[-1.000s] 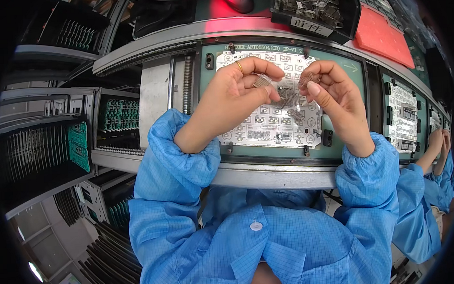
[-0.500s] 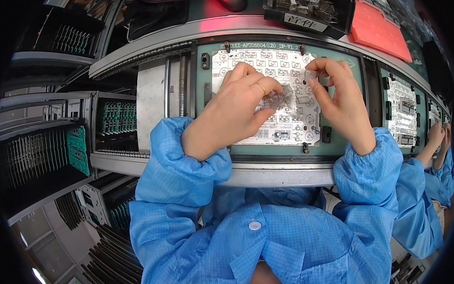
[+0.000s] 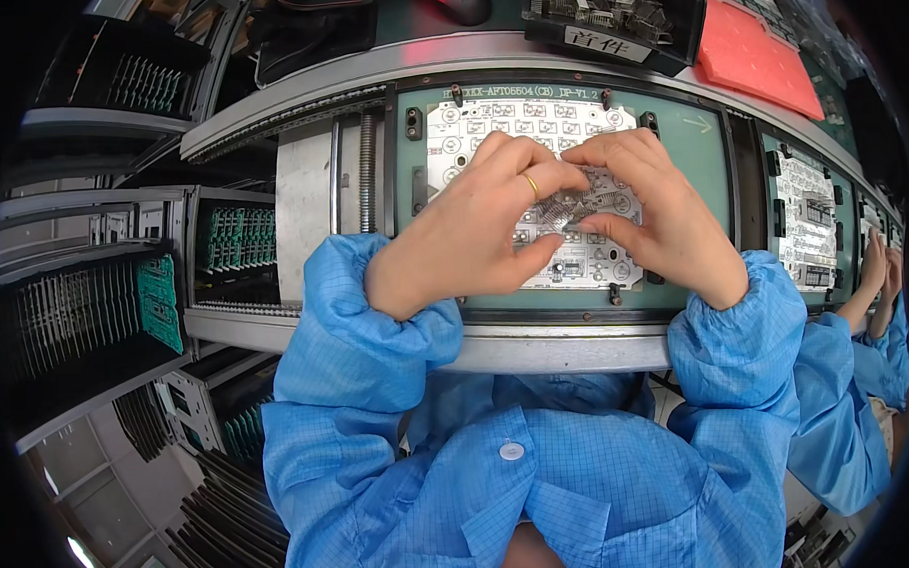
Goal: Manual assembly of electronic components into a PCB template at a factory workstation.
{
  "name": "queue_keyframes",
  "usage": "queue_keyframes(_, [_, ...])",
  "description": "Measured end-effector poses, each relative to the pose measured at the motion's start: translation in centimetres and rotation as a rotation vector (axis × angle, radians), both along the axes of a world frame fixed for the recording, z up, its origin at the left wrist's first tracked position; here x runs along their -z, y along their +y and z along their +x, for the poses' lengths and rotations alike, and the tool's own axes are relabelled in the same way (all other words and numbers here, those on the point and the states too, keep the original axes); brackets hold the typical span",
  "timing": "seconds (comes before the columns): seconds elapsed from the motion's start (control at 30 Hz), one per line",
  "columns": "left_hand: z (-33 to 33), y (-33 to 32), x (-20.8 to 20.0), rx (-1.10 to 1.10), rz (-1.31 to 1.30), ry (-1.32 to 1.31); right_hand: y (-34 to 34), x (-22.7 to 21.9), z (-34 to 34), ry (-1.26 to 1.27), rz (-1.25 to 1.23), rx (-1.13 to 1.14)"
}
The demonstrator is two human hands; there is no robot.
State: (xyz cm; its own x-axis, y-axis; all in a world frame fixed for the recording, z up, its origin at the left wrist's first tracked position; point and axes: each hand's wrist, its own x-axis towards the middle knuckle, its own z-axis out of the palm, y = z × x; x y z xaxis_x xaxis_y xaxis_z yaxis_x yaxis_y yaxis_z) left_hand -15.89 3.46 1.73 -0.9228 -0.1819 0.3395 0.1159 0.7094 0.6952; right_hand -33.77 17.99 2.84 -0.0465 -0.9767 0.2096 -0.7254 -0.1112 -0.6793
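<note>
Head view. White label (image 3: 606,44), dark characters, on black bin (image 3: 543,33) at one o'clock. Green fixture (image 3: 694,211): pale lettering along twelve-o'clock edge. Metal parts (image 3: 562,214): clustered over white circuit board (image 3: 544,129), between hands. Left hand (image 3: 487,215), from seven o'clock; right hand (image 3: 657,202), from four: backs up, fingers curved, thumbs and forefingers parted; pinch cannot be told.

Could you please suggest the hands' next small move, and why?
Perhaps the right hand should ease one piece free of the metal parts: they look jumbled together over the white circuit board, and the left hand is beside them to steady the rest.
</note>
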Motion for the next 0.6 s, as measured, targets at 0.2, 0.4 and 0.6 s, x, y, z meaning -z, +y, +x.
queue_keyframes(0.2, [-0.2,-0.2,0.7,-0.051,0.101,-0.147,0.1,-0.2,0.1,-0.061,0.054,0.015])
queue_keyframes(0.4, [-0.1,-0.3,0.7,0.003,1.127,-0.125,-0.2,-0.4,1.2,-0.278,0.015,0.023])
queue_keyframes(0.6, [0.3,-0.5,-0.2,-0.054,1.045,-0.178,-0.3,0.6,1.2,-0.677,0.017,0.041])
